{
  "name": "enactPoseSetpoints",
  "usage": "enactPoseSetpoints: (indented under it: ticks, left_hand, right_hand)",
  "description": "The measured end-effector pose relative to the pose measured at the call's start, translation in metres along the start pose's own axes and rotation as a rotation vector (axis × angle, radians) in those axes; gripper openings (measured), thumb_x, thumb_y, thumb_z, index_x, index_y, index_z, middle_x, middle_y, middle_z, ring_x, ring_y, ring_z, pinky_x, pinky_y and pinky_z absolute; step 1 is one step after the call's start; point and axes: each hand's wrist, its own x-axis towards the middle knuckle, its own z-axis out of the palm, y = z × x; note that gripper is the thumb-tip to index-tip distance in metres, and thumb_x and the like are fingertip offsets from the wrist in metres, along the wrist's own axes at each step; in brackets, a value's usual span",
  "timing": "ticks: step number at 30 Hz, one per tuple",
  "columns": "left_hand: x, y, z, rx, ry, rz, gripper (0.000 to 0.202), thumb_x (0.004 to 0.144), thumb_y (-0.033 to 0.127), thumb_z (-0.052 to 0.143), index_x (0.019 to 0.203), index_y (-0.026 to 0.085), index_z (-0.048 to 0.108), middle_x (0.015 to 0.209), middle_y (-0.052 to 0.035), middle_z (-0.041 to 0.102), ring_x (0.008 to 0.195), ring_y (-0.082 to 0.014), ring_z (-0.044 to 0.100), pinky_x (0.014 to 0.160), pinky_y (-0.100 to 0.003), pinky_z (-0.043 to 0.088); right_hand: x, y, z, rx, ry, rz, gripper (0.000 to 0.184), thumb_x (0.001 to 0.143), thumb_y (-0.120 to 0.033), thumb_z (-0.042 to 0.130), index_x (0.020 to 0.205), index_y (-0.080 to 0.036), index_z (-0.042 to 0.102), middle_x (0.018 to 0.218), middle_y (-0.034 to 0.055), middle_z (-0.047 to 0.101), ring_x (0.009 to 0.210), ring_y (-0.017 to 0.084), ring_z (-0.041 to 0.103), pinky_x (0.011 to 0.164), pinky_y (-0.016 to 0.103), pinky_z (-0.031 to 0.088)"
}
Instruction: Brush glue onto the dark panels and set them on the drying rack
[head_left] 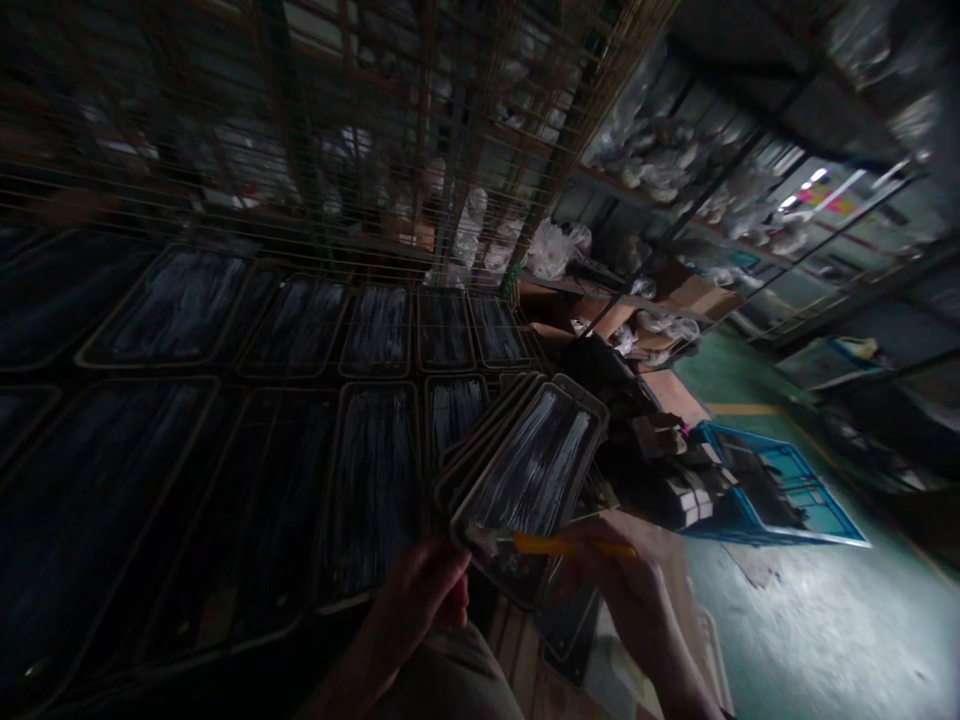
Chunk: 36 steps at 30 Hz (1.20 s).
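My right hand (607, 570) grips a paintbrush (547, 545) by its orange handle. The brush's bristles touch the near end of a dark rectangular panel with a raised pale rim (529, 465). Whitish streaks run lengthwise over the panel's face. It lies tilted on top of a few similar panels (469, 445), fanned out beneath it. At the panel's near left corner, my left hand (424, 590) is closed with thumb and fingers on the rim; shadow hides part of this grip.
Rows of similar streaked panels (375, 480) lie to the left and ahead. Behind them rises a wire mesh rack (450, 120). Shelves hold plastic-wrapped goods (559, 250). A blue-framed crate (780, 490) stands on the green floor at right, beside boxes (690, 500).
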Motion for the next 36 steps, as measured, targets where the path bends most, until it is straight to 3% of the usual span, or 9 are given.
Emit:
enactPoseSetpoints:
  ticks: [6,10,13,16,21,24,28,32,36]
  left_hand:
    - [0.003,-0.008,0.001,-0.017,0.022,0.057,0.043,0.083,0.059,0.056,0.071,0.017,0.056,0.048,0.0002,0.058,0.043,-0.0125,0.051,0.046,-0.023,0.037]
    - [0.001,-0.006,0.003,-0.043,0.02,0.061,0.044,0.081,0.06,0.059,0.076,0.016,0.058,0.049,0.0011,0.058,0.042,-0.011,0.049,0.044,-0.022,0.035]
    - [-0.002,-0.003,0.004,-0.065,0.032,0.04,0.045,0.08,0.061,0.059,0.081,0.016,0.058,0.052,0.0001,0.061,0.044,-0.0124,0.053,0.044,-0.022,0.037]
    - [-0.002,-0.004,0.004,-0.098,0.04,0.04,0.045,0.079,0.059,0.062,0.085,0.015,0.057,0.059,-0.0014,0.064,0.048,-0.0141,0.059,0.044,-0.022,0.04]
    - [0.006,-0.013,0.004,-0.135,0.03,-0.011,0.05,0.075,0.063,0.064,0.087,0.015,0.054,0.065,-0.0054,0.068,0.051,-0.0199,0.067,0.04,-0.023,0.044]
    - [0.005,-0.012,0.004,-0.135,0.017,-0.04,0.05,0.074,0.063,0.065,0.084,0.015,0.054,0.067,-0.0066,0.068,0.052,-0.0211,0.068,0.04,-0.024,0.047]
    - [-0.003,-0.002,0.007,-0.127,0.019,-0.02,0.045,0.079,0.057,0.064,0.093,0.014,0.057,0.073,-0.0069,0.07,0.057,-0.0202,0.069,0.046,-0.024,0.049]
    - [-0.007,0.003,0.011,-0.145,0.017,-0.011,0.042,0.08,0.053,0.064,0.094,0.014,0.058,0.075,-0.0074,0.072,0.061,-0.0196,0.07,0.05,-0.024,0.051]
    - [-0.004,0.0,0.014,-0.137,0.045,-0.064,0.043,0.078,0.055,0.065,0.085,0.014,0.06,0.067,-0.0093,0.072,0.057,-0.0213,0.069,0.049,-0.027,0.053]
  right_hand:
    - [0.059,0.035,-0.034,-0.024,0.387,-0.08,0.028,0.091,-0.045,0.057,0.099,-0.019,0.062,0.066,0.0004,0.065,0.058,0.018,0.065,0.056,0.028,0.055]
    - [0.088,0.036,-0.053,-0.229,0.516,-0.176,0.029,0.093,-0.045,0.053,0.105,-0.019,0.062,0.072,0.0017,0.068,0.064,0.019,0.068,0.062,0.029,0.056]
    - [0.096,0.035,-0.055,-0.442,0.489,-0.241,0.029,0.096,-0.041,0.048,0.11,-0.021,0.063,0.076,0.0025,0.07,0.071,0.02,0.07,0.066,0.029,0.055]
    - [0.088,0.036,-0.05,-0.544,0.364,-0.259,0.027,0.097,-0.036,0.045,0.11,-0.022,0.063,0.079,0.0025,0.071,0.073,0.019,0.07,0.065,0.027,0.052]
    - [0.055,0.022,-0.05,-0.359,0.144,-0.178,0.023,0.097,-0.037,0.048,0.11,-0.023,0.062,0.073,-0.0006,0.068,0.065,0.016,0.067,0.063,0.025,0.053]
    - [0.056,0.014,-0.061,-0.27,0.272,-0.152,0.025,0.096,-0.04,0.05,0.108,-0.022,0.062,0.07,-0.0007,0.067,0.061,0.017,0.066,0.061,0.026,0.055]
    - [0.077,0.026,-0.069,-0.376,0.447,-0.164,0.03,0.096,-0.043,0.049,0.111,-0.021,0.063,0.073,0.0009,0.069,0.067,0.018,0.068,0.064,0.027,0.055]
    - [0.067,0.036,-0.057,-0.506,0.345,-0.156,0.028,0.097,-0.038,0.045,0.112,-0.02,0.061,0.073,0.0001,0.068,0.066,0.017,0.068,0.061,0.026,0.052]
    - [0.021,0.018,-0.036,-0.541,0.184,-0.159,0.023,0.099,-0.033,0.044,0.113,-0.022,0.059,0.074,-0.0014,0.068,0.065,0.015,0.067,0.061,0.024,0.05]
